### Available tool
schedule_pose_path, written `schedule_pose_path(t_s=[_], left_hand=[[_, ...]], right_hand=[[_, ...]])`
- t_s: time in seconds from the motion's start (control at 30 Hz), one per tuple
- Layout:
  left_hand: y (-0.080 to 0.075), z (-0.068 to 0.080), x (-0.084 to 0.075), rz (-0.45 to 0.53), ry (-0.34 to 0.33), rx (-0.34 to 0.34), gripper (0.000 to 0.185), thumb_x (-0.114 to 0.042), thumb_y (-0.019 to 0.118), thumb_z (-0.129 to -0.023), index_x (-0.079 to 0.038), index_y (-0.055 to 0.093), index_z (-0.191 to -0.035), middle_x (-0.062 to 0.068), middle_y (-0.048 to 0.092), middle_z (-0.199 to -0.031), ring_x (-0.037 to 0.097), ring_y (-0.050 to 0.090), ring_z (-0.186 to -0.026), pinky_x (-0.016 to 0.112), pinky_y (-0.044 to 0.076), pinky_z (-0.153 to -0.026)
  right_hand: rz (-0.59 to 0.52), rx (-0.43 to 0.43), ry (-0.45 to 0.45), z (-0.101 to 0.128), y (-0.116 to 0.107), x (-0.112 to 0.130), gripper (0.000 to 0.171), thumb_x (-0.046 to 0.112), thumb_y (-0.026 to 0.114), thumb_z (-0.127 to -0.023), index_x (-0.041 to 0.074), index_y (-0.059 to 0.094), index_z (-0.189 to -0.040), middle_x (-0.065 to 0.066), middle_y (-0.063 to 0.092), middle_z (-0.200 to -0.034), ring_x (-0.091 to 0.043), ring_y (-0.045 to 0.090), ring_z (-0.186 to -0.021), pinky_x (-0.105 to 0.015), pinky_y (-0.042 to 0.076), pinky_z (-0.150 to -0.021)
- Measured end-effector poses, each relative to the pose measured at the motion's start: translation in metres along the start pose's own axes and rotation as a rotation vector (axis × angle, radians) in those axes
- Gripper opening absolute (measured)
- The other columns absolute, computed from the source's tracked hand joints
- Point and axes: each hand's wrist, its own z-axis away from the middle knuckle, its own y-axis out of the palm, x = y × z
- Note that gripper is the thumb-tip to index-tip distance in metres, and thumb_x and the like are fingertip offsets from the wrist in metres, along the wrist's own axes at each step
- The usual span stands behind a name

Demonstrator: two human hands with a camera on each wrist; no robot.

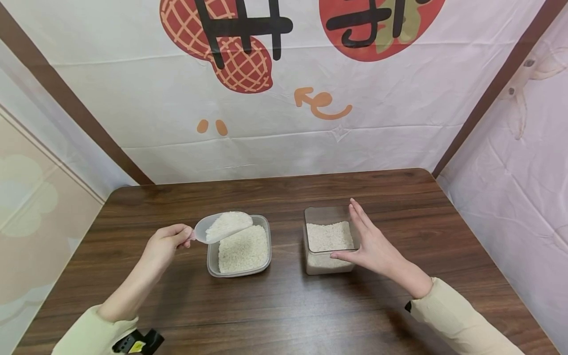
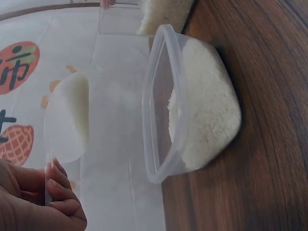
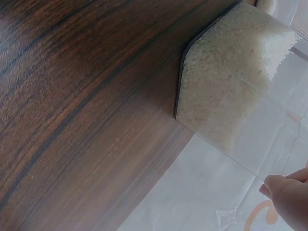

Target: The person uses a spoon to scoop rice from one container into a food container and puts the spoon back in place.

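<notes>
In the head view my left hand (image 1: 166, 241) pinches the handle of a clear scoop (image 1: 204, 228) heaped with white rice (image 1: 230, 223). The scoop overlaps the back left of a low clear plastic tub (image 1: 269, 246), which holds more rice (image 1: 244, 251). In the left wrist view the scoop (image 2: 67, 118) hangs above the rim level of that tub (image 2: 163, 168). My right hand (image 1: 372, 246) spreads over the right side of a taller clear container (image 1: 306, 234) of rice (image 1: 330, 236). Its thumb lies at the front rim, with the other fingers extended along the far right.
Both containers stand on a dark wood-grain table (image 1: 284, 310). Behind it hangs a white printed cloth (image 1: 284, 148), with further cloth panels (image 1: 510, 187) at the sides. A black wrist device (image 1: 139, 341) sits by the left sleeve.
</notes>
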Motion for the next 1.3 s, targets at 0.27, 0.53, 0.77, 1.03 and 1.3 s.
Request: schedule_pose_path(t_s=[0.27, 0.53, 0.77, 1.03, 1.3], left_hand=[[-0.004, 0.001, 0.005, -0.093, -0.028, -0.001, 0.025, -0.009, 0.043, -0.095, 0.011, 0.057, -0.089, -0.008, 0.049, -0.068, -0.001, 0.045, -0.067, 0.018, 0.038, -0.066], [-0.008, -0.003, 0.013, -0.156, -0.037, 0.002, 0.028, -0.012, 0.043, -0.096, 0.013, 0.057, -0.094, -0.009, 0.052, -0.070, -0.002, 0.046, -0.067, 0.020, 0.040, -0.067], [-0.010, -0.004, 0.015, -0.276, -0.007, -0.021, 0.031, -0.015, 0.041, -0.096, 0.009, 0.060, -0.095, -0.004, 0.055, -0.073, 0.003, 0.047, -0.070, 0.028, 0.037, -0.070], [-0.009, -0.004, 0.017, -0.386, 0.052, -0.075, 0.029, -0.016, 0.041, -0.096, 0.000, 0.061, -0.082, 0.001, 0.055, -0.069, 0.013, 0.043, -0.065, 0.029, 0.033, -0.060], [-0.008, -0.006, 0.014, -0.494, 0.135, -0.128, 0.033, -0.015, 0.040, -0.096, -0.006, 0.054, -0.066, 0.006, 0.052, -0.063, 0.017, 0.038, -0.056, 0.030, 0.030, -0.053]], right_hand=[[-0.002, -0.008, -0.012, 0.000, 0.000, 0.000, 0.113, 0.059, 0.069, -0.067, 0.002, 0.009, -0.144, -0.003, 0.003, -0.152, -0.032, 0.024, -0.132, -0.047, 0.031, -0.100], [-0.005, -0.011, -0.008, 0.000, 0.001, -0.001, 0.113, 0.059, 0.069, -0.067, 0.000, 0.011, -0.144, -0.003, 0.004, -0.152, -0.033, 0.025, -0.132, -0.049, 0.031, -0.099], [-0.005, -0.012, -0.016, -0.001, 0.000, -0.001, 0.113, 0.058, 0.070, -0.067, -0.002, 0.012, -0.143, -0.005, 0.004, -0.152, -0.034, 0.025, -0.132, -0.049, 0.030, -0.099], [-0.017, -0.007, -0.005, 0.000, 0.000, 0.000, 0.114, 0.061, 0.069, -0.066, 0.003, 0.010, -0.145, 0.000, 0.003, -0.152, -0.030, 0.025, -0.132, -0.047, 0.031, -0.100], [-0.015, -0.011, -0.018, 0.000, -0.001, 0.000, 0.112, 0.057, 0.071, -0.067, 0.002, 0.010, -0.144, -0.004, 0.005, -0.152, -0.033, 0.026, -0.132, -0.048, 0.032, -0.099]])
